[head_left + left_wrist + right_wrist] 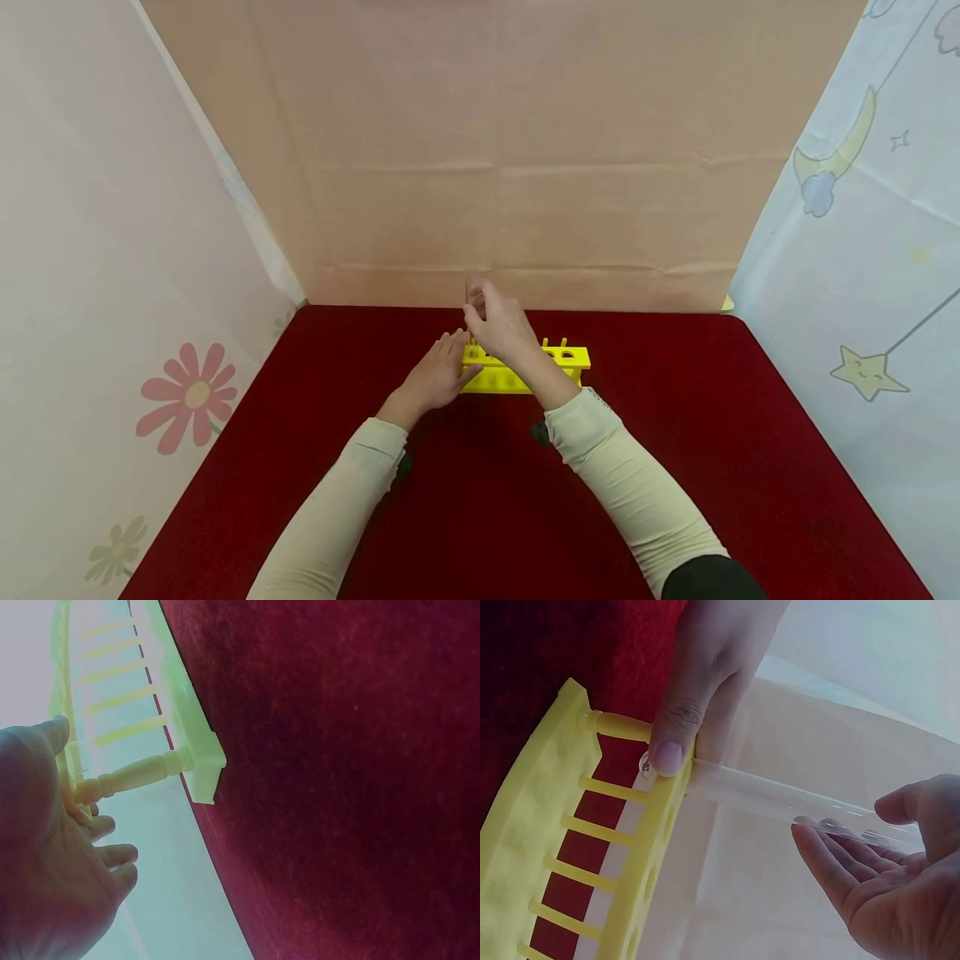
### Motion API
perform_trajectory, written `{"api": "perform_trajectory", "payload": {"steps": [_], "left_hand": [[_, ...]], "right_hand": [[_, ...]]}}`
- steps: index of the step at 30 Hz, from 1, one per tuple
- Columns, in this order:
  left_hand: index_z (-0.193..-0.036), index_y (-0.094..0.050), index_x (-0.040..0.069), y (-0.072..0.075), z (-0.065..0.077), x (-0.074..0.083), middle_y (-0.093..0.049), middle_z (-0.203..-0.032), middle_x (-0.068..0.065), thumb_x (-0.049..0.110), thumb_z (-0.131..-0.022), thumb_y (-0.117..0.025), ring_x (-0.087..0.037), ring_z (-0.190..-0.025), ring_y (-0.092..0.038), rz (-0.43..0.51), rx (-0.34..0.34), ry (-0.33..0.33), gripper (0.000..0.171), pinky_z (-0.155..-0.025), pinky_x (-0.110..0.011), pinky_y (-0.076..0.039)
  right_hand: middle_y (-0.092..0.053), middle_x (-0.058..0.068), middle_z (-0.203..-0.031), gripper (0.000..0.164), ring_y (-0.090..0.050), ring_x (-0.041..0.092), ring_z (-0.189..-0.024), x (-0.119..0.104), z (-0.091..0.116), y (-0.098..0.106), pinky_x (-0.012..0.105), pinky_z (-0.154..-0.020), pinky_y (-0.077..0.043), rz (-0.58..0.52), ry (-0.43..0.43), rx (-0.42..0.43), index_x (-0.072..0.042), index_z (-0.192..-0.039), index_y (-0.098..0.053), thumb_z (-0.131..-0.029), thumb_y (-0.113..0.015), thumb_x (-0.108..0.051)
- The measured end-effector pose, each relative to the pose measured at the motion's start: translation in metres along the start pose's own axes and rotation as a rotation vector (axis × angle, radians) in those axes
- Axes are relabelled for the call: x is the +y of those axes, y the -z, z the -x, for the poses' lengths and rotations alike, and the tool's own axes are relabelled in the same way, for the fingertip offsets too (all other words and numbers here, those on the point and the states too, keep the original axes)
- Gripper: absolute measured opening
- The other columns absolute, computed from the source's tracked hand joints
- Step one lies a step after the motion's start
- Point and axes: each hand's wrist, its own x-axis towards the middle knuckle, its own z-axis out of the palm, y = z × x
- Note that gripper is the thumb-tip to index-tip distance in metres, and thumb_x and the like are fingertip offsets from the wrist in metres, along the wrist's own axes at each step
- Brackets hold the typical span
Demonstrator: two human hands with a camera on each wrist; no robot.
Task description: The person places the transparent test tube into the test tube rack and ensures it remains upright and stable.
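A yellow test tube rack (498, 382) stands on the red table, with pegs between its top plate and base. My left hand (438, 371) grips its left end, the thumb (669, 754) lying on the top plate and the fingers beyond it. A clear test tube (757, 791) passes through the end hole beside that thumb, its rounded bottom just under the plate. Around the tube's upper part, my right hand (900, 885) holds it between thumb and bent fingers. In the head view the right hand (506, 325) is over the rack's left end and covers part of it.
The red cloth-covered table (480, 492) runs back to a tan creased backdrop (487, 167). Pale printed sheets hang on both sides, with a flower (187, 396) at left and a star (868, 372) at right. Vacant holes (567, 354) show at the rack's right end.
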Motion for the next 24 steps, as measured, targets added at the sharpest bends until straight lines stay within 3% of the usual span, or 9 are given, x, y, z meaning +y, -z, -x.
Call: {"api": "perform_trajectory", "payload": {"steps": [24], "left_hand": [[-0.161,-0.016,0.001,0.0002,-0.0011,0.0003,-0.019,-0.166,-0.021,0.047,-0.108,-0.040,-0.040,-0.154,-0.017,-0.004,0.012,-0.007,0.074,-0.125,-0.049,-0.015]], "right_hand": [[-0.068,0.011,-0.125,0.028,-0.067,0.025,-0.108,0.0042,0.0002,-0.0039,0.042,-0.091,-0.057,0.014,-0.026,-0.019,-0.010,-0.128,-0.054,-0.104,-0.058,-0.025]]}}
